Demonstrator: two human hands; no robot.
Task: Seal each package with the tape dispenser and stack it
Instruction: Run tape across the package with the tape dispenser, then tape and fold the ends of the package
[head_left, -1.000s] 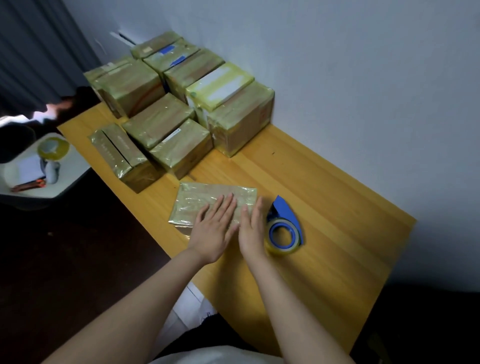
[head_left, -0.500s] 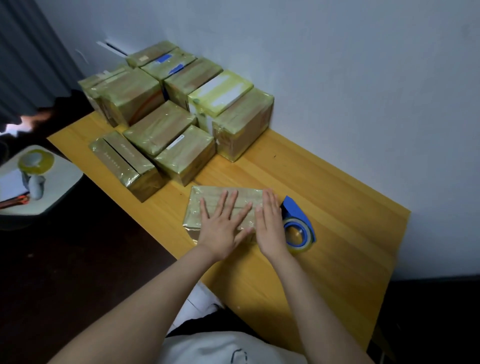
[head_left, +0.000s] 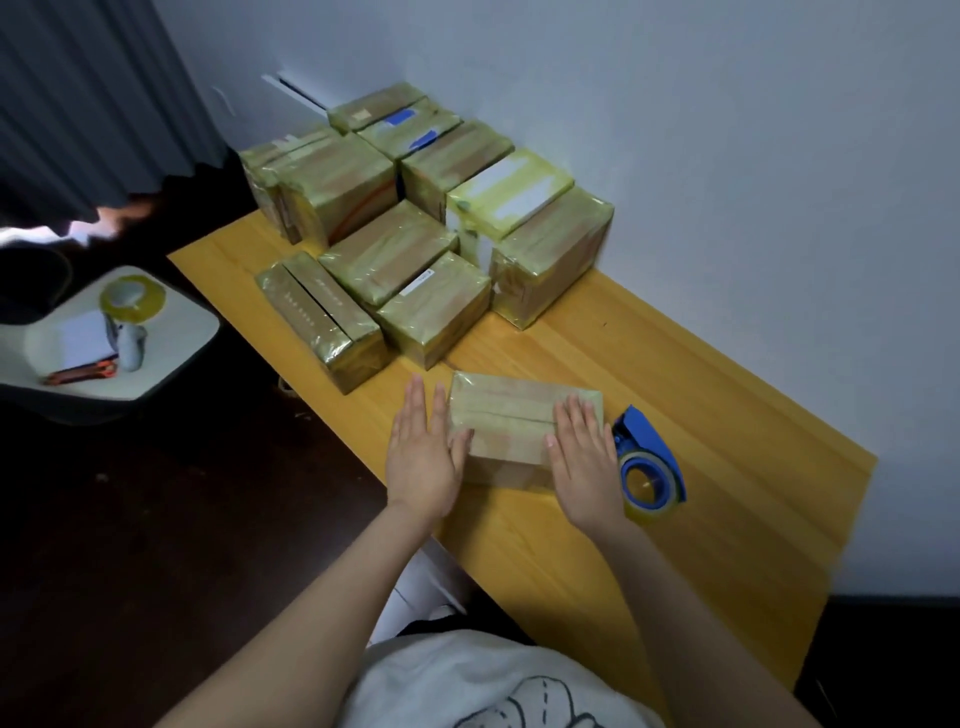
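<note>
A flat package (head_left: 511, 421) wrapped in shiny yellowish tape lies on the wooden table (head_left: 701, 415) near its front edge. My left hand (head_left: 423, 449) is flat, fingers together, pressed against the package's left end. My right hand (head_left: 584, 449) lies flat on the package's right part, fingers spread slightly. The blue tape dispenser (head_left: 647, 465) with a yellowish roll rests on the table just right of my right hand, touched by neither hand. Several taped packages (head_left: 415, 228) stand grouped at the table's far end against the wall.
A white side table (head_left: 171, 338) at the left holds a tape roll (head_left: 132, 299), a small white object and an orange-handled cutter (head_left: 80, 371). A dark curtain hangs at the upper left. The wall runs along the table's right side. Bare tabletop lies right of the dispenser.
My left hand slid off the top of the package to its left end. My right hand stayed on the right part. The view shifted slightly.
</note>
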